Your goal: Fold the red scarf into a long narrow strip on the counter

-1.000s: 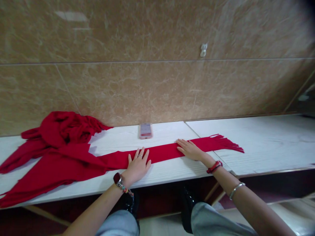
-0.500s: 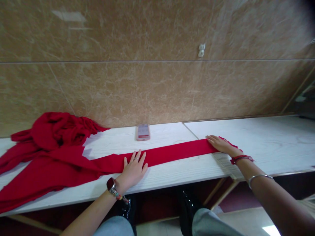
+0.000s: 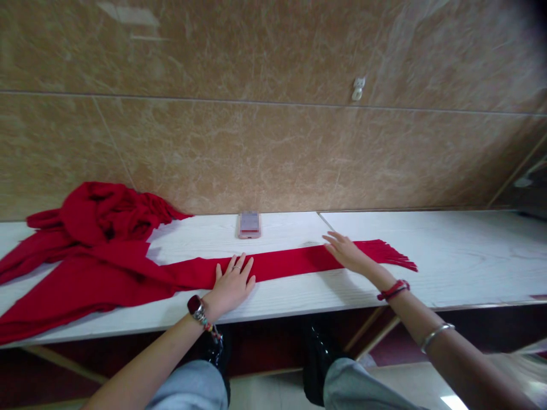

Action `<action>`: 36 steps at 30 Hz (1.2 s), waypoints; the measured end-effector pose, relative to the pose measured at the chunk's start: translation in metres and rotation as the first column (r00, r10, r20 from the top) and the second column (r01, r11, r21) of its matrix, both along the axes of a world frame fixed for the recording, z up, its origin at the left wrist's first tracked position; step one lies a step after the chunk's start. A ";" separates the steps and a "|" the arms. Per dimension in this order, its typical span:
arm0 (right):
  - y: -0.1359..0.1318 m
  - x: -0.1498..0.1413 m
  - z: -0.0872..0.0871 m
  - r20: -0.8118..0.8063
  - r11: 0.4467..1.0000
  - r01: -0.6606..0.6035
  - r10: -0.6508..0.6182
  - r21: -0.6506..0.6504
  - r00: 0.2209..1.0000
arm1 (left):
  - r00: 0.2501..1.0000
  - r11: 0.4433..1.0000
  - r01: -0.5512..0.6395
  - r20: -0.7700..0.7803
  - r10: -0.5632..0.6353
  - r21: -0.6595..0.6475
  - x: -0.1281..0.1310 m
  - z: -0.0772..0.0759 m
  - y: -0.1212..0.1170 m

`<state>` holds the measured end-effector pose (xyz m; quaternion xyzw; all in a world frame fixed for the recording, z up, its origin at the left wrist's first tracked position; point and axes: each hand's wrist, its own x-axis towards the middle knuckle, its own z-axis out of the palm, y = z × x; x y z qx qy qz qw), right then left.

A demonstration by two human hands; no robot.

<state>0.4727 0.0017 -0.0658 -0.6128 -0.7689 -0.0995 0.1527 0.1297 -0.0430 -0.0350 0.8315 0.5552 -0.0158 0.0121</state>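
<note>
A red scarf (image 3: 286,265) lies across the white tabletop, its right part folded into a long flat strip that ends in a fringe. My left hand (image 3: 233,287) rests flat on the strip with fingers spread. Over the strip nearer the fringe is my right hand (image 3: 347,253), fingers stretched out and holding nothing; whether it touches the cloth I cannot tell. At the left, more red cloth (image 3: 102,222) lies bunched and loose against the wall, joined or overlapping with the strip.
A phone (image 3: 249,225) lies behind the strip by the wall. The white table (image 3: 461,250) has a seam right of the phone. A brown marbled wall (image 3: 239,154) bears a small white fitting (image 3: 358,89). A dark object (image 3: 534,208) sits at the far right.
My right hand has moved left from the fringed end along the strip, uncovering the fringe. My left hand has stayed on the cloth. The view has shifted slightly.
</note>
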 end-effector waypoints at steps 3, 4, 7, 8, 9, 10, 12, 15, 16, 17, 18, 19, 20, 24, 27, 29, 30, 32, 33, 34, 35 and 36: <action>-0.017 -0.084 0.006 -0.048 0.961 -0.270 0.267 -0.059 0.962 | 1.000 1.000 0.005 0.001 -0.005 0.000 -0.001 0.000 -0.001; -0.024 -0.106 0.006 -0.050 0.943 -0.329 0.326 -0.060 0.944 | 1.000 1.000 0.006 0.002 -0.006 0.005 -0.001 0.000 -0.001; -0.038 -0.143 0.006 -0.049 0.904 -0.417 0.414 -0.094 0.909 | 1.000 1.000 0.007 0.003 -0.007 0.028 -0.002 -0.002 -0.001; -0.040 -0.145 0.005 -0.050 0.901 -0.419 0.416 -0.112 0.908 | 1.000 0.999 0.008 0.003 -0.008 0.034 -0.002 -0.002 -0.001; -0.041 -0.144 0.005 -0.050 0.902 -0.411 0.408 -0.129 0.911 | 1.000 0.999 0.007 0.003 -0.008 0.036 -0.002 -0.003 -0.001; -0.041 -0.140 0.005 -0.047 0.906 -0.398 0.395 -0.144 0.917 | 1.000 0.999 0.008 0.004 -0.008 0.036 -0.002 -0.003 -0.001; -0.039 -0.127 0.003 -0.034 0.916 -0.365 0.365 -0.168 0.930 | 1.000 0.999 0.010 0.009 -0.011 0.036 -0.003 -0.003 -0.001; -0.035 -0.103 0.000 -0.012 0.934 -0.308 0.311 -0.183 0.950 | 1.000 0.999 0.015 0.027 -0.016 0.037 -0.003 -0.003 0.000; -0.033 -0.094 -0.002 -0.008 0.941 -0.284 0.288 -0.185 0.958 | 0.999 0.999 0.015 0.034 -0.017 0.041 -0.004 -0.004 0.000; -0.032 -0.085 -0.004 -0.004 0.949 -0.255 0.259 -0.185 0.966 | 0.999 0.999 0.013 0.039 -0.015 0.043 -0.004 -0.005 0.000; -0.031 -0.076 -0.006 0.003 0.958 -0.221 0.225 -0.183 0.974 | 0.999 0.999 0.011 0.043 -0.013 0.045 -0.004 -0.005 0.001; -0.030 -0.066 -0.009 0.012 0.967 -0.182 0.187 -0.178 0.982 | 0.999 0.999 0.011 0.045 -0.013 0.048 -0.004 -0.006 0.001; -0.029 -0.056 -0.011 0.026 0.975 -0.142 0.148 -0.171 0.989 | 0.999 0.999 0.011 0.046 -0.013 0.049 -0.004 -0.006 0.001; -0.024 -0.012 -0.020 0.111 0.989 -0.018 0.035 -0.148 0.993 | 0.999 0.999 0.010 0.045 -0.012 0.047 -0.004 -0.007 0.001; -0.021 0.019 -0.023 0.158 0.985 0.090 -0.065 -0.151 0.985 | 0.999 0.999 0.007 0.054 -0.009 0.039 -0.004 -0.006 0.001; -0.021 0.030 -0.021 0.168 0.974 0.151 -0.123 -0.167 0.978 | 0.998 0.999 0.008 0.056 -0.010 0.036 -0.004 -0.005 0.001; -0.021 0.030 -0.019 0.166 0.969 0.170 -0.141 -0.179 0.976 | 0.998 0.999 0.007 0.054 -0.009 0.036 -0.004 -0.005 0.001; -0.021 0.017 -0.012 0.142 0.965 0.181 -0.155 -0.190 0.978 | 0.999 0.999 0.003 0.048 -0.005 0.039 -0.002 -0.004 0.001; -0.022 0.004 -0.008 0.120 0.967 0.168 -0.147 -0.190 0.982 | 0.999 0.999 0.001 0.043 -0.003 0.040 -0.001 -0.004 0.001; -0.023 -0.012 -0.004 0.090 0.975 0.133 -0.119 -0.178 0.989 | 0.999 0.999 -0.001 0.037 0.000 0.041 0.000 -0.004 0.000; -0.024 -0.032 0.001 0.065 0.984 0.055 -0.044 -0.169 0.997 | 1.000 0.999 -0.004 0.031 0.002 0.043 0.000 -0.005 0.000; -0.026 -0.052 0.004 0.036 0.987 -0.043 0.049 -0.157 0.998 | 1.000 0.999 -0.004 0.026 0.003 0.045 0.001 -0.005 0.000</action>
